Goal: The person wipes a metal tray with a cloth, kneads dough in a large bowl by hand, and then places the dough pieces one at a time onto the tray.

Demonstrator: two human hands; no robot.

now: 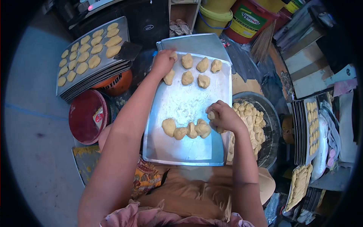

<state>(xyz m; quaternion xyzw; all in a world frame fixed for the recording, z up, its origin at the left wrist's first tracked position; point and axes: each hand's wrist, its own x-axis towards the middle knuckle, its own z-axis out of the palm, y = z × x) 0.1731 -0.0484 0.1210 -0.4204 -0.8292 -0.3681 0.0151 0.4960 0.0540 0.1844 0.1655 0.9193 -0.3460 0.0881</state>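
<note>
A metal baking tray rests in front of me above my lap. At its far left corner my left hand is closed on a dough piece. Two rows of dough pieces lie across the tray's far part. Over the tray's right edge, my right hand pinches another dough piece. Nearer me is a joined strip of dough lumps, whose right end reaches under my right hand. To the right stands a round basin heaped with dough pieces, partly covered by my right forearm.
A stack of trays topped with flattened dough stands at far left, above a red tub. More trays are at right. A red margarine bucket, a yellow bucket and a broom stand behind.
</note>
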